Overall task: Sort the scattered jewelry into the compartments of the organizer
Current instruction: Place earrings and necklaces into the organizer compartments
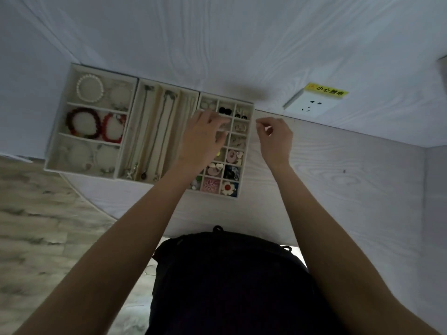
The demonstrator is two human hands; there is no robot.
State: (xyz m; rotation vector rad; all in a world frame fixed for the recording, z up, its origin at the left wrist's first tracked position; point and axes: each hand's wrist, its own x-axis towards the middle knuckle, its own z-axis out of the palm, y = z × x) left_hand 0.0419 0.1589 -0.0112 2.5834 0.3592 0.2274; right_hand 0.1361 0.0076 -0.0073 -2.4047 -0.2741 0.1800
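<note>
Pale woodgrain table (338,180) is cut off at the right. Cream organizer (60,151): three felt-lined trays holding bead bracelets (83,122), chains (154,131) and earrings (227,187). Left hand (203,139) hides several small grid cells, fingers curled, can't tell if it's holding anything. Right hand (273,139) sits just beside the grid tray, pinching something too tiny to make out.

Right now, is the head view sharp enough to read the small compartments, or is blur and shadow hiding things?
Head view: dim and soft; the left hand is motion-blurred and covers part of the small-compartment tray; wide-angle bending at the edges; a dark shadow smudge on the wall above it.
</note>
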